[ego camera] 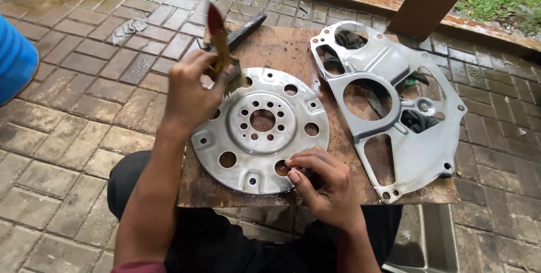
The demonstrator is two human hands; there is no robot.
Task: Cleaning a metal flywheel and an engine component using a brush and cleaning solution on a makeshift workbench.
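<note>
The left hand [189, 95] is closed around a paint brush [221, 44]. The brush stands almost straight up, its red tip pointing up and away, its bristles down on the far-left edge of a round metal plate [260, 132] full of holes. The right hand [324, 185] is bent, its fingertips pressing the near rim of the plate. The plate lies flat on a rusty brown surface [282, 44]. A bigger grey metal cover [406, 137] lies just beside it on the right.
</note>
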